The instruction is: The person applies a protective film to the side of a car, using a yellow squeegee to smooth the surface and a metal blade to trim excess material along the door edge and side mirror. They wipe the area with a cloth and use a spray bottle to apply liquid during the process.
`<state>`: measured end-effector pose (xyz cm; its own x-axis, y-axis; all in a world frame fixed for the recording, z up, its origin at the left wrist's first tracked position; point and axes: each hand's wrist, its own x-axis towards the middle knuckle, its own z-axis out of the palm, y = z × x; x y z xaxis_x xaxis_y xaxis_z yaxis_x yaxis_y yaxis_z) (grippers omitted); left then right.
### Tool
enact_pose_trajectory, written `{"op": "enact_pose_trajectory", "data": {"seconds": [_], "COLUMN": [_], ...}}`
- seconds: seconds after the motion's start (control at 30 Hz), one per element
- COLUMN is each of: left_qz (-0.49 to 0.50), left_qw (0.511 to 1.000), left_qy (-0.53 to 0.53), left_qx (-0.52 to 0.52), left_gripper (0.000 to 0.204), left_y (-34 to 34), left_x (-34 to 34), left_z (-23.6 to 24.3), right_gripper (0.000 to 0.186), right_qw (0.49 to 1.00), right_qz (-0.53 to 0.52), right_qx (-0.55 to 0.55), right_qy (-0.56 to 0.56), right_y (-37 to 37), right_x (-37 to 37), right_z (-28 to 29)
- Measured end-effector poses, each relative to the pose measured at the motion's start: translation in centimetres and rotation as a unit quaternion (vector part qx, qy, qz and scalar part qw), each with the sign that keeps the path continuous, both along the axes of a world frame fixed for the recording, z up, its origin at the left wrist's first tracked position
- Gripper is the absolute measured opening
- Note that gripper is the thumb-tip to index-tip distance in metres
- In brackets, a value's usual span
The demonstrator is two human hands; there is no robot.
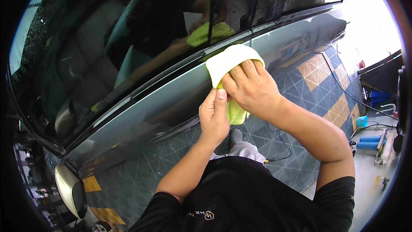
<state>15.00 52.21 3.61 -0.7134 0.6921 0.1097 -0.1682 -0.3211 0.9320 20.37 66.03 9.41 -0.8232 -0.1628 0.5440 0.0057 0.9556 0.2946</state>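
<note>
A yellow-green microfibre cloth [235, 62] is bunched between my two hands, close against the side of a grey car door [171, 92], just below the dark window [163, 21]. My right hand [253, 88] lies over the cloth with its fingers bent and tucked under the cloth's folded upper part. Lower and to the left, my left hand [215, 114] pinches the cloth's edge between thumb and curled fingers. The cloth's lower end hangs beneath my hands. Whether the cloth touches the paint is hard to tell.
A side mirror [71, 191] juts out at the lower left. Water drops speckle parts of the glass. Grey and tan grid tiles [309, 86] cover the floor, crossed by a black hose [339, 81]. To the right stand a light-blue cup [362, 121] and blue cylinders [369, 141] on a frame.
</note>
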Motion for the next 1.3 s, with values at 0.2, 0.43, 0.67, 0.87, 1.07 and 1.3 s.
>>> {"op": "enact_pose_trajectory", "data": {"seconds": [0.2,0.43,0.67,0.87,1.07,1.3], "left_qz": [0.014,-0.025,0.062,0.033,0.184,0.449], "left_qw": [0.996,0.990,0.887,0.994,0.933,0.497], "left_qy": [0.070,0.142,0.452,-0.059,-0.103,0.567], "left_qx": [-0.055,-0.007,-0.064,-0.081,0.292,-0.479], "left_gripper": [0.038,0.042,0.038,0.028,0.042,0.051], "left_y": [6.3,8.5,-2.6,-21.2,-35.6,-44.9], "left_x": [2.4,4.4,3.9,0.3,-5.2,-20.2], "left_z": [0.9,3.8,5.4,4.7,5.1,-2.0], "right_gripper": [0.021,0.031,0.029,0.025,0.024,0.029], "right_qw": [1.000,0.988,0.709,0.789,0.791,0.811], "right_qz": [0.027,0.004,0.031,-0.039,0.011,0.081], "right_qx": [0.008,-0.135,-0.694,-0.610,-0.607,-0.551], "right_qy": [-0.013,0.075,0.121,0.065,-0.079,-0.181], "right_y": [6.9,8.1,-4.2,-11.2,-20.4,-24.0], "right_x": [2.4,7.1,13.4,9.1,4.8,4.0], "right_z": [1.2,2.7,2.5,1.4,0.5,-3.4]}}
